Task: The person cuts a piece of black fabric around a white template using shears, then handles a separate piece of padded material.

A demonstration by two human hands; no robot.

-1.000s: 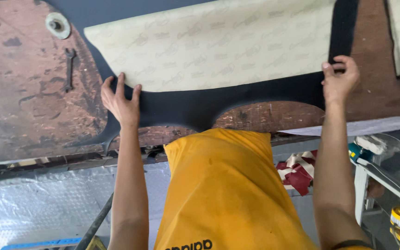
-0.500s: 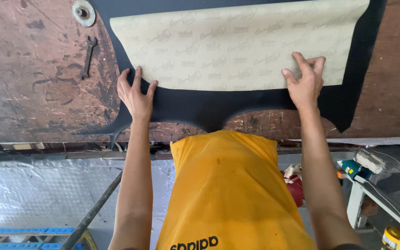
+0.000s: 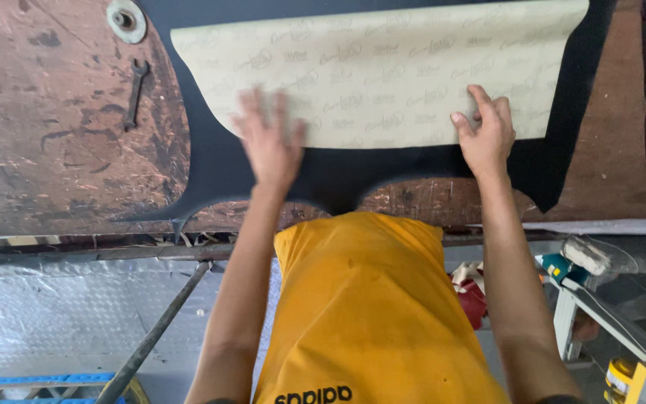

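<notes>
We note the black sheet (image 3: pixel 353 176) flat on the worn bench (image 3: pixel 54 150), its beige printed backing paper (image 3: pixel 383 71) on top; left hand (image 3: pixel 269 146) (blurred) and right hand (image 3: pixel 487 135) press open-palmed at the paper's near edge, gripping nothing.

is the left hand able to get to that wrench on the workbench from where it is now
Probably yes: the wrench lies in the open on the brown workbench, just left of the left hand, which rests on the cream paper sheet. Nothing lies between them.

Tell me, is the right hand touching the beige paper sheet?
Touching. The head view shows the right hand lying flat with its fingers on the lower edge of the beige paper sheet.
</notes>
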